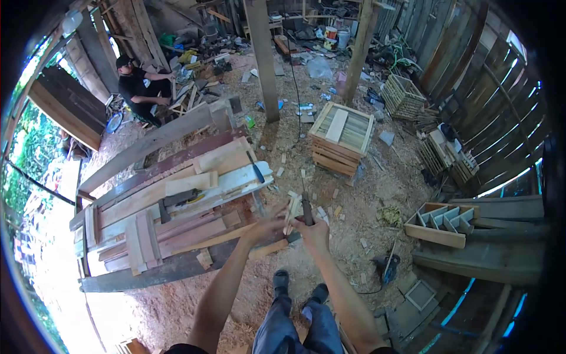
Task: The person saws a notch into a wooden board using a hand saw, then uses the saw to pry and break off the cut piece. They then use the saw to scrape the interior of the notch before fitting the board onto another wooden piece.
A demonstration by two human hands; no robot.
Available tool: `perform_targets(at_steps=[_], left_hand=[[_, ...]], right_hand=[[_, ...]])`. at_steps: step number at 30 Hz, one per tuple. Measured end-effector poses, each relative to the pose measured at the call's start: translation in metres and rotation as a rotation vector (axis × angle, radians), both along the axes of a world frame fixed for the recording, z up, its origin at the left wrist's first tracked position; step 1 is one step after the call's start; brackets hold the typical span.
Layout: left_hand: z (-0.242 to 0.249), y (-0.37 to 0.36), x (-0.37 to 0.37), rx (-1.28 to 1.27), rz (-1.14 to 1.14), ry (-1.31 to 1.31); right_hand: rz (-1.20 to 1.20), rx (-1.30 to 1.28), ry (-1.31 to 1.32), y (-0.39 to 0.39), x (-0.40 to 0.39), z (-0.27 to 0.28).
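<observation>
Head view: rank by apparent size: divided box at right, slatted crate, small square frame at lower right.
1. Slatted crate
2. Divided box
3. Small square frame
Apparent size only; distances from the camera differ.

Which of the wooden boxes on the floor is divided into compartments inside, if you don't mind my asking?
The low, open-topped box at the right: pale dividers split its inside, which the slatted crate farther back doesn't show.

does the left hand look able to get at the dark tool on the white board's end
Likely yes: the dark tool lies uncovered, close beyond the left hand, with nothing seen standing between them. The hand is too blurred to tell whether it grips the wood beside it.
</observation>
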State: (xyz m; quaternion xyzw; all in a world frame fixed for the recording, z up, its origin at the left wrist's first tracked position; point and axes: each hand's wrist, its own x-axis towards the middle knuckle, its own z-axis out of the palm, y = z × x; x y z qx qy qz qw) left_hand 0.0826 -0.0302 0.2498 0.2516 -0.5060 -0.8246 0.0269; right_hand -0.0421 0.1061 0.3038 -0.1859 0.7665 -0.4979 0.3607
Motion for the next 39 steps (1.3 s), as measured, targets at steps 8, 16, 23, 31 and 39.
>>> perform_targets(at_steps=[8,16,23,31,39], left_hand=[[0.037,-0.010,-0.012,-0.241,0.035,-0.244],[0.020,-0.024,-0.014,-0.120,0.077,-0.013],[0.006,-0.011,-0.023,-0.233,0.209,-0.114],[-0.004,-0.011,-0.027,-0.527,0.211,-0.140],[0.031,0.017,-0.036,-0.167,0.390,-0.206]], right_hand=[[0.031,-0.070,0.023,-0.008,0.000,-0.014],[0.115,-0.031,0.094,-0.022,-0.010,-0.020],[0.135,0.073,0.190,-0.021,-0.006,-0.014],[0.109,0.018,0.151,-0.018,-0.012,-0.022],[0.177,0.028,0.303,-0.008,-0.030,-0.002]])
